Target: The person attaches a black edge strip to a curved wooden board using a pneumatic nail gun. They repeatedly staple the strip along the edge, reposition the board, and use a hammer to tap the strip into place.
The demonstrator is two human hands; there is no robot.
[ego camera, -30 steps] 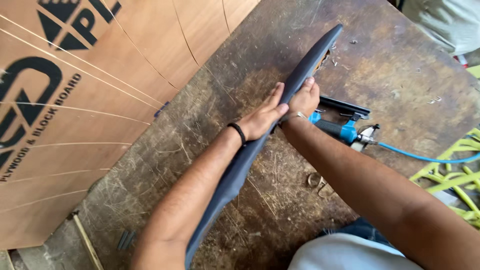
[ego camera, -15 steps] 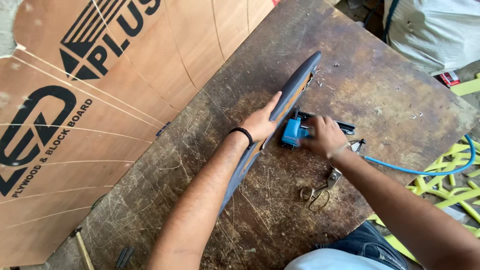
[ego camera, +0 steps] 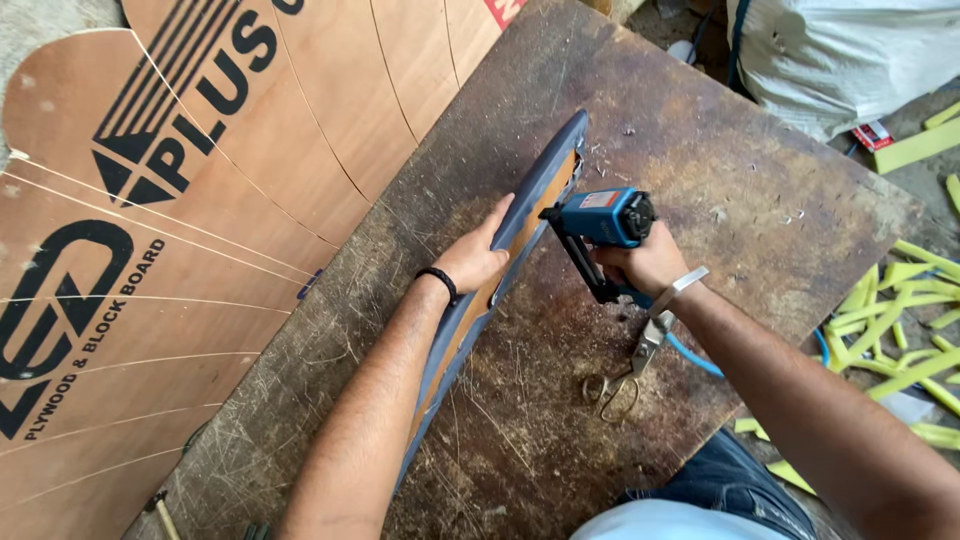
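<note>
Scratched dark-brown wooden worktable (ego camera: pixel 560 400) fills centre of view, with large plywood sheets printed in black (ego camera: pixel 150 250) lying along its left side. On the table stands a long curved panel covered in blue-grey fabric, wood showing on its inner face (ego camera: pixel 540 190), set on edge and running diagonally from lower centre to upper centre. Left hand (ego camera: pixel 478 258), black band at the wrist, is wrapped over the panel's upper edge abt midway, fingers closed on the fabric, thumb on the near side. Right hand (ego camera: pixel 640 265), silver bracelet at the wrist, is fully closed round the grip of a blue pneumatic staple gun with a black magazine (ego camera: pixel 600 225); gun nose sits against the panel's inner wooden face, just right of the left hand. Trigger finger pos. cannot be made out. Blue air hose (ego camera: pixel 695 355) runs from below the gun handle toward the table's right edge. Metal scissors (ego camera: pixel 625 375) lie flat on the table under the right forearm, near but apart from the gun. Yellow foam strips (ego camera: pixel 890 320) are scattered on the floor at right. White sack (ego camera: pixel 840 55) sits past the table's far right corner.
</note>
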